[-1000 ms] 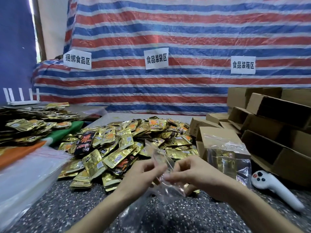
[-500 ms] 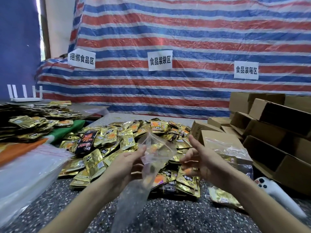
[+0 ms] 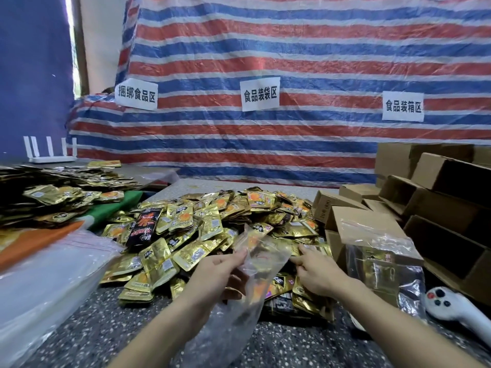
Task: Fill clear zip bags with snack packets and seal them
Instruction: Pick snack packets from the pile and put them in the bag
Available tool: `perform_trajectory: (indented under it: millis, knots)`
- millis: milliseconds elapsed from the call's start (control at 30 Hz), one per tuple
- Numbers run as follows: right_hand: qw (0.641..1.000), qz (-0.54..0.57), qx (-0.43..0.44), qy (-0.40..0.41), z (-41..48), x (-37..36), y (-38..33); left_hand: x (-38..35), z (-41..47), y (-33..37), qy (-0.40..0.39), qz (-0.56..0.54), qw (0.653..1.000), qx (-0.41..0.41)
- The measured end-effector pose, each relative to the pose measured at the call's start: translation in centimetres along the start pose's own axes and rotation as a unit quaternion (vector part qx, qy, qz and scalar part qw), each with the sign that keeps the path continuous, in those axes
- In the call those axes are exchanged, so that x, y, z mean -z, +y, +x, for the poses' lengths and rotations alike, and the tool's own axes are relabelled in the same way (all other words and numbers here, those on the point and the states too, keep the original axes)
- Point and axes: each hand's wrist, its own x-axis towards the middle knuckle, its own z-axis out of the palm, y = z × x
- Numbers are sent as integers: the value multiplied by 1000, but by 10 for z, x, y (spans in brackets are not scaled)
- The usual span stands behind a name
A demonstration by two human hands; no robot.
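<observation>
Left grip (image 3: 220, 272): thumb and fingertips pinch the mouth edge of the clear zip bag (image 3: 265, 258), which hangs limp beneath it; the bag's lower end is hard to trace.
Right grip (image 3: 316, 272): fingers stretched out, tips touching the snack packets (image 3: 191, 251) just right of the bag; nothing seen clasped.
Hidden: packets behind the bag show only as blur through the film.
Cut off: clear bag stack (image 3: 39, 274) left of the left grip; white controller (image 3: 446, 306) on the bench (image 3: 106, 328) right of the right grip.
Filled bag (image 3: 382, 261): just right of the right grip, against cartons (image 3: 451, 187).
Packet print: too blurred to read.
Signs beyond the grips: 捆绑食品区 (image 3: 136, 95), 食品装袋区 (image 3: 260, 93), 食品装箱区 (image 3: 403, 106).
</observation>
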Motion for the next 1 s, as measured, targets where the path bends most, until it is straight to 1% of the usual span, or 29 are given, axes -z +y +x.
perform_trajectory:
  millis: [100, 200, 333, 400, 433, 500, 567, 600, 633, 667, 700, 733, 800, 867, 1000]
  knots:
    - [994, 7, 6, 112, -7, 5, -1, -1, 2, -4, 0, 14, 1000, -5]
    - [971, 57, 14, 232, -14, 16, -3, -2, 2, -6, 12, 40, 999, -7]
    - [930, 129, 9, 343, -20, 42, -5, -9, -1, -2, 10, 53, 998, -12]
    - [898, 210, 9, 386, -28, 57, -8, -14, -2, 0, 7, 65, 998, -20]
    - [876, 269, 9, 400, -33, 65, -11, -16, -3, 1, 7, 71, 997, -24]
    - [815, 425, -5, 394, -45, 82, -20, -21, -5, 4, 9, 80, 996, -34]
    - [728, 598, -14, 336, -59, 98, -31, -26, -7, 6, 18, 99, 994, -42]
    - [685, 663, -15, 302, -66, 105, -37, -28, -8, 7, 23, 111, 992, -46]
    - [650, 712, -10, 266, -73, 112, -42, -31, -9, 8, 28, 121, 991, -50]
    - [625, 746, -3, 229, -79, 117, -46, -33, -10, 9, 30, 126, 990, -53]
    - [617, 763, 1, 192, -85, 121, -50, -36, -10, 11, 29, 126, 990, -54]
    - [624, 765, 0, 159, -90, 123, -53, -38, -11, 12, 26, 123, 991, -54]
    - [670, 733, -10, 118, -97, 120, -58, -41, -12, 14, 23, 119, 991, -58]
    - [714, 690, -21, 117, -103, 117, -61, -43, -13, 16, 34, 115, 990, -71]
    - [765, 634, -31, 114, -108, 114, -57, -41, -14, 18, 61, 116, 986, -105]
